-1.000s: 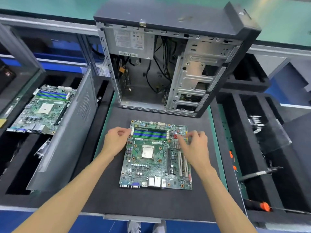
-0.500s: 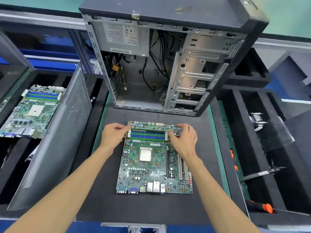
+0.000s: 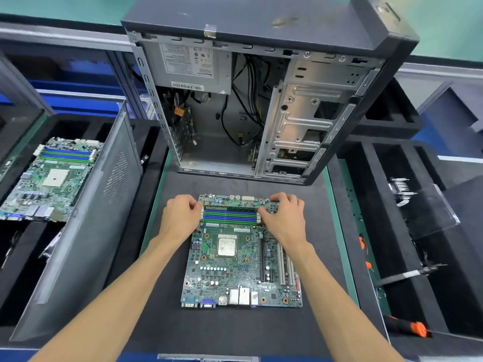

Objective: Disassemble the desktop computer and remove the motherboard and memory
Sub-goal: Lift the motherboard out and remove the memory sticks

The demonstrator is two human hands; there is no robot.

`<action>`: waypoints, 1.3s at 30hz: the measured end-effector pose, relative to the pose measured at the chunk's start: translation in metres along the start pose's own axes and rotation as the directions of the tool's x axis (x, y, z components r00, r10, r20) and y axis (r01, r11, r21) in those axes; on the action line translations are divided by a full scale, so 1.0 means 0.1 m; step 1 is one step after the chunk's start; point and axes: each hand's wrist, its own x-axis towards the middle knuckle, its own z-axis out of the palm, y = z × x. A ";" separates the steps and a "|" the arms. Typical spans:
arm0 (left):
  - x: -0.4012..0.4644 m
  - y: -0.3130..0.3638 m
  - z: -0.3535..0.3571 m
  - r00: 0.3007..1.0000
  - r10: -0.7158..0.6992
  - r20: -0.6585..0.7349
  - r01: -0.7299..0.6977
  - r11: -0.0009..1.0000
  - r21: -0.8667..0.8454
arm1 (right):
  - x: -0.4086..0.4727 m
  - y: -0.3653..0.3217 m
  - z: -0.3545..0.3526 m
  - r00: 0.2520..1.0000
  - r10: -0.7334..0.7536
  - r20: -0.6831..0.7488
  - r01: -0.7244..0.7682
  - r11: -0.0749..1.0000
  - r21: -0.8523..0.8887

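A green motherboard (image 3: 235, 270) lies flat on the black mat (image 3: 235, 330) in front of the opened computer case (image 3: 261, 24). Along its far edge run blue and green memory slots (image 3: 230, 216), with a memory stick (image 3: 230, 205) seated in the farthest one. My left hand (image 3: 180, 218) has its curled fingers pinching the stick's left end. My right hand (image 3: 283, 220) pinches the right end between thumb and fingers. The latches at the slot ends are hidden under my fingers.
A second motherboard (image 3: 52, 178) sits in a black foam tray at the left. The grey side panel (image 3: 91, 218) leans between that tray and the mat. Black foam compartments (image 3: 392, 231) hold small tools at the right, with an orange-handled screwdriver (image 3: 415, 329) at the lower right.
My right hand has moved left from the board's right part to the right end of the memory slots. My left hand stays at the left end.
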 end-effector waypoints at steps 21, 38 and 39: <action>-0.07 0.08 0.05 0.841 0.540 0.033 -0.541 0.840 0.052 | -0.05 0.11 -0.03 0.991 -0.121 0.060 0.110 0.980 0.166; -0.39 1.39 0.35 0.646 0.750 0.139 -0.744 0.660 -0.104 | -0.40 0.45 -0.76 0.991 -0.121 -0.053 0.129 0.973 0.191; -0.41 1.45 0.42 0.680 0.723 0.120 -0.709 0.691 -0.142 | -0.45 0.58 -0.77 0.997 -0.032 -0.063 0.045 0.973 0.225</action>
